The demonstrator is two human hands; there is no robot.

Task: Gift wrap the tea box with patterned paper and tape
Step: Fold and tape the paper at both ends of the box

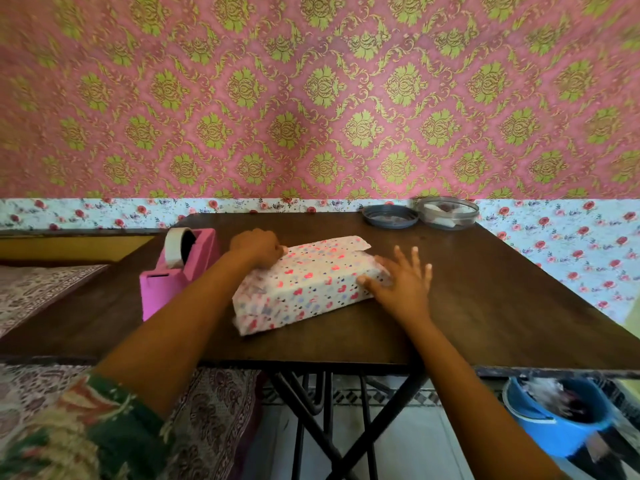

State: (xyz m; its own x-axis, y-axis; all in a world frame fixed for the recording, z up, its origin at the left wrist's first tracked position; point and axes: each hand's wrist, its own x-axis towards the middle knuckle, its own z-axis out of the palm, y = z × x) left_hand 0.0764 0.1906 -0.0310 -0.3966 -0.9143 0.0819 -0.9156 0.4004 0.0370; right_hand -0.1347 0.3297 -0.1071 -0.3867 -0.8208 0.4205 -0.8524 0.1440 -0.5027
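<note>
While the tea box [308, 282] lies slantwise near the middle of the folding table [485, 306], closer to its left edge than its right, it is already covered in patterned paper [332, 242] printed with small hearts. A loose flap of that paper stands out flat at the end toward the far edge.

The left hand [256, 247] sits at the box's far left corner with its fingers curled down onto the paper, gripping that corner. The right hand [401, 282] is spread flat with straight fingers, palm at the box's right end and thumb laid along the near side, pressing rather than clasping.

The box looks light and stiff, a cardboard carton that should keep its shape under a flat palm. The paper is thin and creases readily, and it would likely slide on the smooth dark wood if pushed from one side only. Holding it by the hard edges and corners, pressing downward, seems safest, since a pinch on the loose flap could tear it.

A pink tape dispenser [180, 271] stands at the left edge, just beside the left forearm. A round lid [389, 216] and a clear tub [448, 213] sit side by side at the far edge.
</note>
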